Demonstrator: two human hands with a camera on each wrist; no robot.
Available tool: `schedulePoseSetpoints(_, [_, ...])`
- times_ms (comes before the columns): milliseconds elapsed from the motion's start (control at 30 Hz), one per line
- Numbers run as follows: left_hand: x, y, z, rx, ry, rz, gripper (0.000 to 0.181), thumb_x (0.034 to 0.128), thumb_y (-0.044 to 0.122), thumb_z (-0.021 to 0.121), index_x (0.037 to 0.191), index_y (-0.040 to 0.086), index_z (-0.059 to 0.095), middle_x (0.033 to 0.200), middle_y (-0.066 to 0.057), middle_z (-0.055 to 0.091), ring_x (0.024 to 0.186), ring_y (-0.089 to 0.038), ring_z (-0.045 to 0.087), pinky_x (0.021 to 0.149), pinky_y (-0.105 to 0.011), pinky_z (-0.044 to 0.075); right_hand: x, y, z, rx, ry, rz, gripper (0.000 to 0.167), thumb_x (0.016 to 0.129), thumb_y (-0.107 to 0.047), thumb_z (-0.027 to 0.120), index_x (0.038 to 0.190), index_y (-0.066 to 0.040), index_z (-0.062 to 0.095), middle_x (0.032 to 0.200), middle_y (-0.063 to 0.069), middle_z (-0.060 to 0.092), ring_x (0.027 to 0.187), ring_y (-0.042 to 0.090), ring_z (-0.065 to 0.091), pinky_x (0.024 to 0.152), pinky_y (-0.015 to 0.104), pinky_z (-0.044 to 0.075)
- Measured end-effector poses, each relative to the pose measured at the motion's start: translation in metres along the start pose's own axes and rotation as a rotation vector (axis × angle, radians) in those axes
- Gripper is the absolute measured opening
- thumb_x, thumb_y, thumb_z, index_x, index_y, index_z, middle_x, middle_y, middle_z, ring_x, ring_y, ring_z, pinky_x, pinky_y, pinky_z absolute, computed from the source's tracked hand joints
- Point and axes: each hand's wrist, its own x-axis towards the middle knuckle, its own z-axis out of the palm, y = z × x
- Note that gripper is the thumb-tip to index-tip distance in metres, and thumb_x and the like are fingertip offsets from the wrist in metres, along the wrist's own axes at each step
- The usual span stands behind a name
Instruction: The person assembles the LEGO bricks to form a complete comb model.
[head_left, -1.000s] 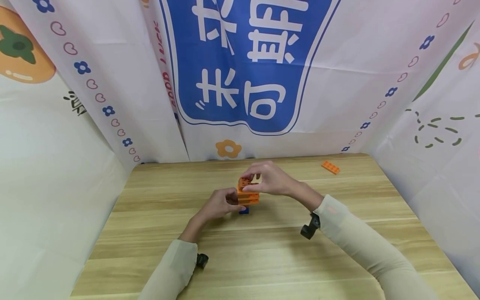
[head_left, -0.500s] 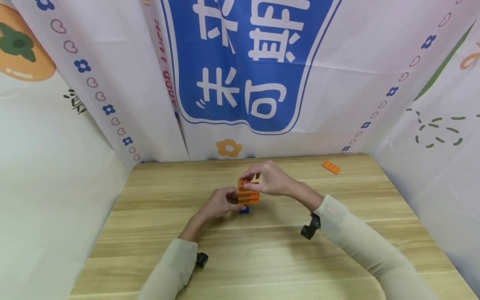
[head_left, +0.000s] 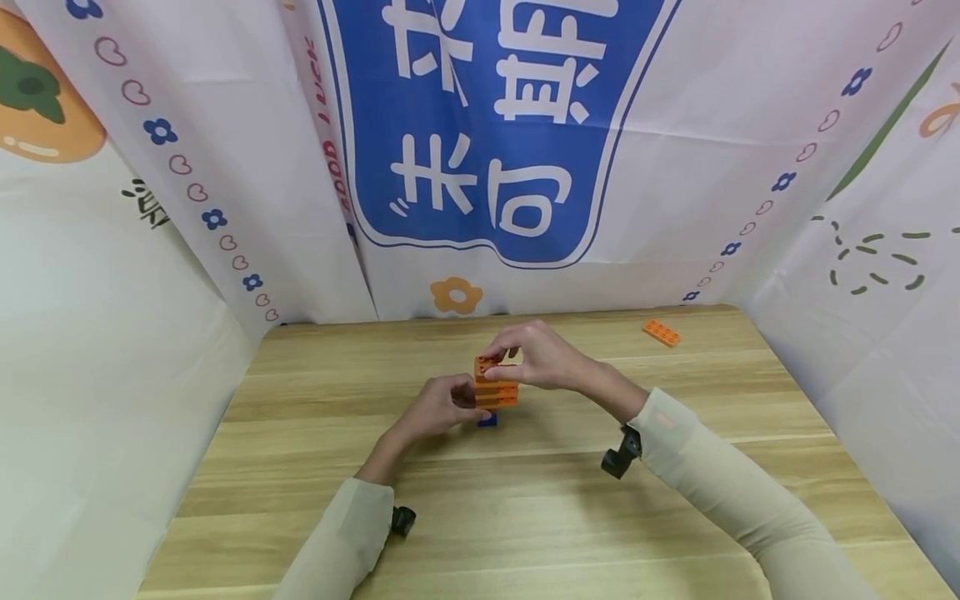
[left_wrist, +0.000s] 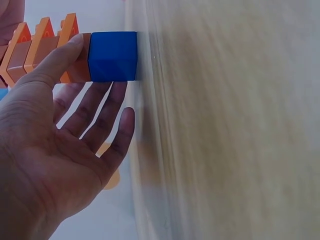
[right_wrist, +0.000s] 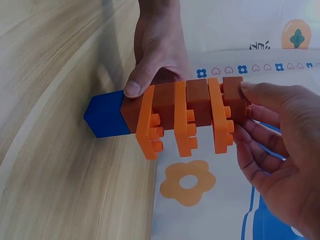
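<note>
A toy-brick tower stands upright on the table, with a blue brick (left_wrist: 114,56) at its base. Above that, brownish-orange bricks (right_wrist: 198,102) alternate with wider bright orange plates (right_wrist: 183,125) that jut out to one side with studs showing. My left hand (head_left: 437,407) grips the tower low down, its thumb on the brick just over the blue one. At the top, my right hand (head_left: 542,358) pinches the uppermost brownish brick (right_wrist: 233,95) between thumb and fingers. That brick sits against the highest orange plate.
A loose orange plate with studs (head_left: 662,332) lies at the back right of the wooden table (head_left: 525,533). Printed white cloth (head_left: 637,208) hangs behind the table and along both sides.
The uppermost brick looked slightly askew one second ago and now sits squarer on the tower. Both hands have stayed almost in place.
</note>
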Motion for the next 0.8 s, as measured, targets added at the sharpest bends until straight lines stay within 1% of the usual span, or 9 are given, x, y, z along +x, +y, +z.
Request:
schedulePoseSetpoints(133, [-0.0005, 0.001, 0.0003, 0.0, -0.004, 0.01, 0.023, 0.0903, 0.019, 0.088, 0.107, 0.011, 0.074, 0.102, 0.001, 0.077, 0.092, -0.012, 0.072, 0.085, -0.03, 0.061, 0.0009, -0.0015, -0.0013, 0.011, -0.013, 0.019, 0.023, 0.093, -0.021, 0.084, 0.112, -0.007, 0.082, 0.1, -0.001, 0.079, 0.09, 0.009, 0.072, 0.083, 0.031, 0.061])
schedulePoseSetpoints(300, [0.0002, 0.002, 0.0004, -0.001, -0.007, 0.01, 0.023, 0.0908, 0.018, 0.087, 0.108, 0.01, 0.074, 0.104, 0.0, 0.078, 0.092, -0.012, 0.073, 0.084, -0.03, 0.061, 0.0025, -0.0042, -0.0038, 0.017, -0.022, 0.033, 0.022, 0.092, -0.019, 0.085, 0.11, -0.006, 0.083, 0.099, 0.0, 0.079, 0.09, 0.01, 0.072, 0.083, 0.034, 0.061])
schedulePoseSetpoints(467, [-0.0008, 0.004, 0.0001, 0.002, -0.004, 0.015, 0.023, 0.091, 0.017, 0.087, 0.108, 0.01, 0.073, 0.106, -0.001, 0.078, 0.093, -0.012, 0.074, 0.085, -0.031, 0.061, 0.0042, -0.006, -0.0058, 0.004, -0.032, 0.048, 0.02, 0.092, -0.02, 0.086, 0.108, -0.008, 0.084, 0.097, -0.002, 0.079, 0.089, 0.009, 0.072, 0.082, 0.028, 0.059])
schedulePoseSetpoints(667, [-0.001, 0.0058, 0.0005, 0.022, -0.004, 0.023, 0.024, 0.091, 0.017, 0.087, 0.109, 0.009, 0.074, 0.105, -0.001, 0.078, 0.093, -0.012, 0.073, 0.084, -0.031, 0.061, 0.0047, -0.0089, -0.0058, -0.028, -0.05, 0.021, 0.019, 0.091, -0.018, 0.086, 0.107, -0.007, 0.084, 0.097, -0.001, 0.079, 0.09, 0.014, 0.074, 0.083, 0.026, 0.059])
schedulePoseSetpoints(800, [-0.0008, 0.0057, -0.0006, 0.023, -0.01, 0.022, 0.024, 0.0909, 0.017, 0.087, 0.11, 0.01, 0.074, 0.106, -0.001, 0.078, 0.094, -0.012, 0.073, 0.085, -0.031, 0.061, 0.005, -0.0099, -0.0053, -0.027, -0.049, 0.02, 0.019, 0.091, -0.017, 0.086, 0.107, -0.007, 0.084, 0.097, 0.0, 0.079, 0.09, 0.013, 0.074, 0.082, 0.025, 0.059])
